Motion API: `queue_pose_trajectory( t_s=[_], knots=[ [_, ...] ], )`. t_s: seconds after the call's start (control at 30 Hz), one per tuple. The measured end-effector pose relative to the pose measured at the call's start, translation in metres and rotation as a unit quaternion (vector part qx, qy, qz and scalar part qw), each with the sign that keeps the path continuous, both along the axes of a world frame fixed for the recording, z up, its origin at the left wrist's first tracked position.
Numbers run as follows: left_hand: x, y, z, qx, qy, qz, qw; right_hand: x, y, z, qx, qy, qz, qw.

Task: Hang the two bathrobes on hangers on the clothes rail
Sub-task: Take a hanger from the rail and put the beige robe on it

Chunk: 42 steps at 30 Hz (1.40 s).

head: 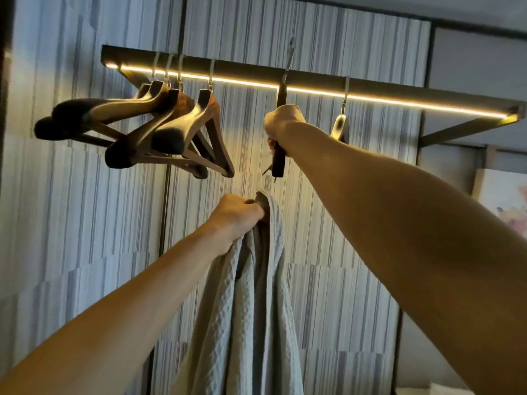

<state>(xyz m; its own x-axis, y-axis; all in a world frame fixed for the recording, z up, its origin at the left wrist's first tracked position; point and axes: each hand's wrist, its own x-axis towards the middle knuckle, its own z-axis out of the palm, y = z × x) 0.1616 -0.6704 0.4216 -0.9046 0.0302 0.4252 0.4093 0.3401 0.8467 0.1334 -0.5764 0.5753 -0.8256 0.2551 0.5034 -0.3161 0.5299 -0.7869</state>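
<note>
A grey waffle-weave bathrobe (251, 309) hangs down the middle of the view, bunched at its top in my left hand (235, 220). Above it my right hand (281, 125) grips a dark wooden hanger (279, 162) seen edge-on, its metal hook (289, 57) raised above the clothes rail (399, 91). The rail is a dark flat bar with a glowing light strip along its underside. Only one bathrobe is in view.
Several empty wooden hangers (159, 129) hang bunched at the rail's left end. One more hanger (340, 128) hangs just right of my right hand. A striped wall panel is behind. A dark bracket (456, 132) supports the rail's right end.
</note>
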Motion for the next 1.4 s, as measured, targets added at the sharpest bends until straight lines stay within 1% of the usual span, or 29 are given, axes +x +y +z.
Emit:
queue_pose_trajectory(
  t_s=[0.07,0.2,0.23,0.3,0.4,0.47,0.5,0.57,0.6,0.67,0.73,0.77,0.87,0.93,0.97,1.03,1.07,1.13,1.23,1.3,1.4],
  knots=[
    [-0.004,0.001,-0.009,-0.02,0.002,-0.002,1.0,0.009,0.007,-0.013,-0.011,0.011,0.014,1.0],
    [-0.013,0.008,-0.038,-0.082,-0.007,0.022,0.996,0.03,0.028,-0.08,0.029,0.078,0.054,0.995],
    [-0.018,0.008,-0.047,-0.1,-0.013,0.038,0.994,0.035,0.035,-0.099,0.04,0.086,0.066,0.993],
    [-0.024,0.011,-0.072,-0.131,-0.029,0.057,0.989,0.049,0.053,-0.143,0.054,0.073,0.089,0.992],
    [-0.032,0.017,-0.111,-0.167,-0.05,0.076,0.982,0.065,0.084,-0.208,0.07,0.022,0.106,0.992],
    [-0.03,0.029,-0.14,-0.196,-0.064,0.08,0.975,0.068,0.109,-0.256,0.069,-0.059,0.115,0.989],
    [-0.027,0.034,-0.155,-0.204,-0.068,0.079,0.973,0.068,0.119,-0.277,0.052,-0.108,0.126,0.985],
    [-0.025,0.046,-0.181,-0.23,-0.059,0.074,0.969,0.065,0.134,-0.318,0.031,-0.168,0.132,0.976],
    [-0.021,0.054,-0.2,-0.246,-0.061,0.07,0.965,0.069,0.142,-0.345,0.034,-0.182,0.117,0.976],
    [-0.015,0.065,-0.226,-0.277,-0.063,0.073,0.956,0.077,0.153,-0.385,0.05,-0.177,0.079,0.98],
    [-0.008,0.077,-0.253,-0.302,-0.077,0.085,0.946,0.091,0.17,-0.424,0.033,-0.176,0.042,0.983],
    [-0.007,0.08,-0.264,-0.303,-0.083,0.094,0.945,0.095,0.177,-0.438,0.013,-0.187,0.042,0.981],
    [0.0,0.096,-0.292,-0.319,-0.109,0.081,0.938,0.106,0.188,-0.466,-0.029,-0.234,0.066,0.97],
    [0.003,0.107,-0.306,-0.326,-0.146,0.058,0.932,0.113,0.191,-0.481,-0.019,-0.207,0.029,0.978],
    [0.003,0.111,-0.313,-0.337,-0.177,0.046,0.924,0.117,0.194,-0.487,-0.005,-0.194,0.011,0.981],
    [0.007,0.116,-0.316,-0.386,-0.223,0.028,0.895,0.125,0.2,-0.494,0.032,-0.179,-0.003,0.983],
    [0.01,0.117,-0.318,-0.404,-0.233,0.026,0.884,0.131,0.207,-0.498,0.038,-0.179,-0.004,0.983],
    [0.007,0.113,-0.321,-0.405,-0.219,0.052,0.886,0.14,0.22,-0.495,0.037,-0.176,0.007,0.984],
    [0.005,0.102,-0.333,-0.385,-0.207,0.115,0.892,0.159,0.24,-0.481,0.041,-0.165,0.041,0.985],
    [0.003,0.099,-0.343,-0.374,-0.204,0.133,0.895,0.171,0.251,-0.468,0.016,-0.152,0.071,0.986],
    [0.001,0.104,-0.346,-0.339,-0.197,0.181,0.902,0.182,0.26,-0.453,-0.018,-0.169,0.128,0.977]
  ],
)
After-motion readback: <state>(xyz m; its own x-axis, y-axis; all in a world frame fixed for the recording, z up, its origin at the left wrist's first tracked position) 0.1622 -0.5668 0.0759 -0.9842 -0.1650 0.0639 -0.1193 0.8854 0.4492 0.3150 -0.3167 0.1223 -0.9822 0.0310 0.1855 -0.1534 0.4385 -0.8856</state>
